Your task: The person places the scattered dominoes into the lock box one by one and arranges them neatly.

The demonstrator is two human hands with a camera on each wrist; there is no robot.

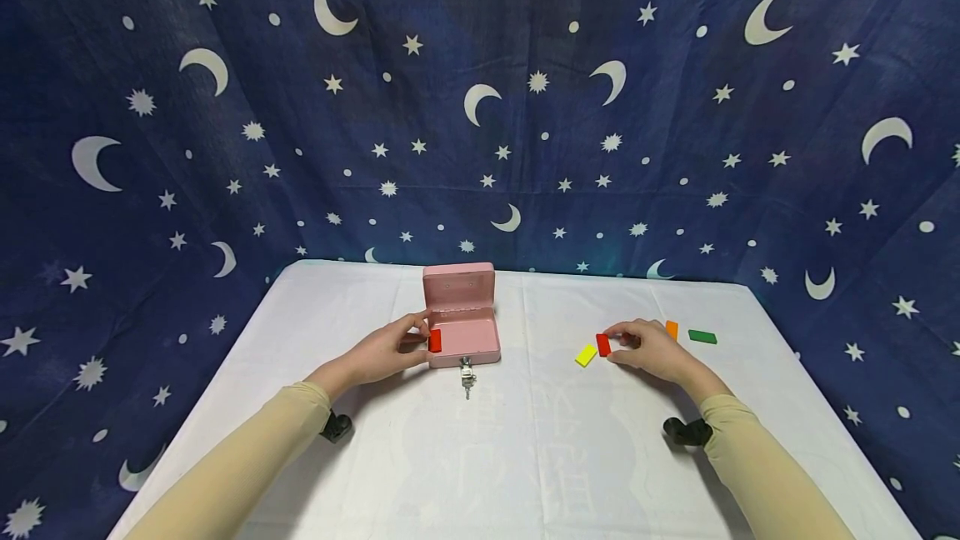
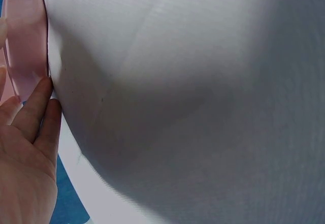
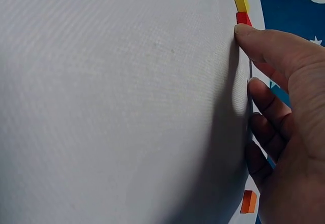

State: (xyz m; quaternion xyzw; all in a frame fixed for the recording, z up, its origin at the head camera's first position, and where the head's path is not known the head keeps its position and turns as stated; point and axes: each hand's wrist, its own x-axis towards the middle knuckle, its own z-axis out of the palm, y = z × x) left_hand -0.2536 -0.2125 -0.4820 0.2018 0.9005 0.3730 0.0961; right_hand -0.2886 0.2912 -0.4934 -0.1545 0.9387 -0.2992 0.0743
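A small red block (image 1: pixel 435 341) stands at the left side of the open pink metal box (image 1: pixel 467 330). My left hand (image 1: pixel 386 350) has its thumb and forefinger at the ends of this block, pinching it over the box's left edge. In the left wrist view, other fingers (image 2: pixel 34 104) reach the outside corner of the box. On the right, my right hand (image 1: pixel 654 350) pinches a second red block (image 1: pixel 603 345) between thumb and forefinger. The right wrist view shows the thumb (image 3: pixel 254 37) on the block and the other fingers spread below. A yellow block (image 1: pixel 587 355) lies beside that red one.
Behind my right hand lie an orange block (image 1: pixel 672 329) and a green block (image 1: pixel 702 337). A lock with keys (image 1: pixel 467 377) hangs at the box's front. The box lid (image 1: pixel 459 286) stands raised. A blue star-and-moon cloth (image 1: pixel 540 148) surrounds the white table (image 1: pixel 480 457).
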